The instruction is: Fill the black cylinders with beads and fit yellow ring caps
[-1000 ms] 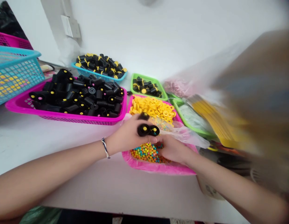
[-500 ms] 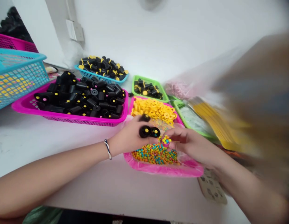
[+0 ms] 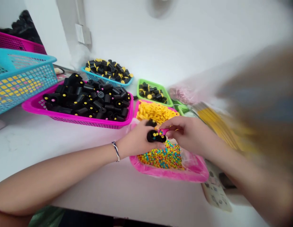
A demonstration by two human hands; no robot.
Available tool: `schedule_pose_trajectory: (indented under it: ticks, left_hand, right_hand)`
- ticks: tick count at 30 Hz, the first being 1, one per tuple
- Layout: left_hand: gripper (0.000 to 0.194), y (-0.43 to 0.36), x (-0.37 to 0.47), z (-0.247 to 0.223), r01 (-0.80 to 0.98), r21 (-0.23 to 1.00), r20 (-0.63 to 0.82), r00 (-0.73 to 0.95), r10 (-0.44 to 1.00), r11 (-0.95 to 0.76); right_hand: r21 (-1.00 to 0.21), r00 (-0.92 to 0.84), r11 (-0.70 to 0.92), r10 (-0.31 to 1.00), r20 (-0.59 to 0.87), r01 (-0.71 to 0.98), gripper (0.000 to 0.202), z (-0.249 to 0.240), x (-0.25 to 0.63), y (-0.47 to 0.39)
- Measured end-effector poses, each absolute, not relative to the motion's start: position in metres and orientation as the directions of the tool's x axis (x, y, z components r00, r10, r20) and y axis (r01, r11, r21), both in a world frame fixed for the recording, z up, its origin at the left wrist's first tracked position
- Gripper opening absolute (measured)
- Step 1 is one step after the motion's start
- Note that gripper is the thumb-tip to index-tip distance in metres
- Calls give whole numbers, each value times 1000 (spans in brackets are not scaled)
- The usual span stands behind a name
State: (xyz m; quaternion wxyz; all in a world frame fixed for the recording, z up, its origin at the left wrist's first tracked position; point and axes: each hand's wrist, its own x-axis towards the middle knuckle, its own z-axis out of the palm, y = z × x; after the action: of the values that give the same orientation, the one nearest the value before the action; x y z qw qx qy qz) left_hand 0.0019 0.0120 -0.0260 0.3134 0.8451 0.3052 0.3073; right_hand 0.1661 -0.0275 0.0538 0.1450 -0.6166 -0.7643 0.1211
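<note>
Several black plastic cylinders [image 3: 151, 136] are gripped in my left hand [image 3: 137, 138], their open ends facing up toward me. My right hand [image 3: 184, 129] pinches a small pink cup [image 3: 164, 131] tilted over those openings, with colourful beads at its mouth. Yellow beads show in the cylinders' mouths. Both hands are above a pink tray [image 3: 165, 174] lined with clear plastic, where many small multicoloured beads [image 3: 160, 157] lie. Just behind it, yellow rings [image 3: 156, 112] fill another pink container, partly hidden by my hands.
A magenta basket [image 3: 89, 120] heaped with black cylinders stands to the left. Behind are a blue basket [image 3: 108, 79] and a green basket [image 3: 155, 82] of black and yellow pieces. A tall blue basket [image 3: 25, 82] is at far left. A blurred shape fills the right side.
My right hand has moved left with the pink cup, from above the beads to the cylinders' mouths, and the cup has tipped. My left hand still holds the cylinders.
</note>
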Motion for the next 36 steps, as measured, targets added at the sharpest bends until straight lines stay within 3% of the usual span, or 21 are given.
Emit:
schedule_pose_trajectory:
  ticks: [4, 9, 16, 19, 23, 25, 30, 36]
  left_hand:
    - [37, 13, 2, -29, 292, 728, 350, 620, 702, -621]
    - [34, 14, 3, -32, 265, 730, 359, 635, 684, -630]
    - [33, 14, 2, -31, 219, 752, 368, 644, 671, -622]
    - [44, 14, 0, -30, 198, 794, 345, 631, 695, -575]
    - [42, 14, -2, -29, 183, 797, 367, 610, 702, -576]
    - [42, 14, -3, -28, 204, 791, 350, 623, 700, -577]
    - [39, 13, -2, -25, 221, 754, 338, 678, 653, -619]
    - [44, 10, -1, -26, 266, 748, 311, 669, 675, -608]
  right_hand:
    - [-195, -316, 360, 922, 226, 912, 31, 55, 161, -30]
    - [-85, -451, 512, 813, 368, 855, 33, 52, 156, -31]
    - [18, -442, 474, 804, 398, 880, 35, 67, 155, -40]
    - [10, -359, 375, 881, 307, 927, 34, 68, 172, -45]
    - [-41, -167, 163, 981, -97, 986, 28, 49, 201, -48]
    - [-62, -106, 95, 975, -194, 994, 21, 39, 212, -43]
    - [-29, -52, 54, 997, 65, 998, 25, 21, 227, 0]
    - [-98, -220, 226, 973, 70, 969, 37, -20, 225, 53]
